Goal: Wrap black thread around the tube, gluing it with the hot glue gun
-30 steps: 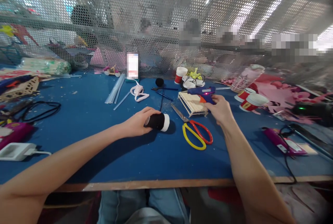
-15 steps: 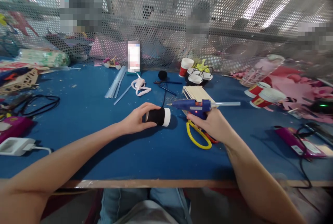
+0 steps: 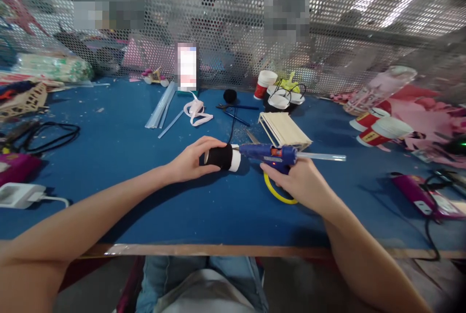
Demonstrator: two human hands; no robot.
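On its side above the blue table (image 3: 174, 221) lies a paper cup (image 3: 221, 156) wrapped in black cord, with a white band at its right end. My left hand (image 3: 192, 160) grips it, thumb below and fingers above. My right hand (image 3: 300, 179) is wrapped around a blue hot glue gun (image 3: 267, 154) with a small red light. A clear glue stick (image 3: 324, 156) pokes out of its back. The gun's nozzle is at the cup's white band; whether it touches, I cannot tell. A black cord runs from the cup to a black ball of cord (image 3: 230, 95).
Yellow-handled scissors (image 3: 278, 194) lie beneath the glue gun. Behind it are a bundle of wooden sticks (image 3: 287, 127) and blue pliers (image 3: 235, 116). Spare glue sticks (image 3: 160, 107) and white ribbon (image 3: 196, 111) lie farther back. Paper cups (image 3: 384, 131) and a purple power strip (image 3: 422, 196) are at right.
My right hand has brought the glue gun left and slightly down, so its nozzle now meets the cup's white band in view. My left hand keeps its hold on the cup. The view has shifted a little.
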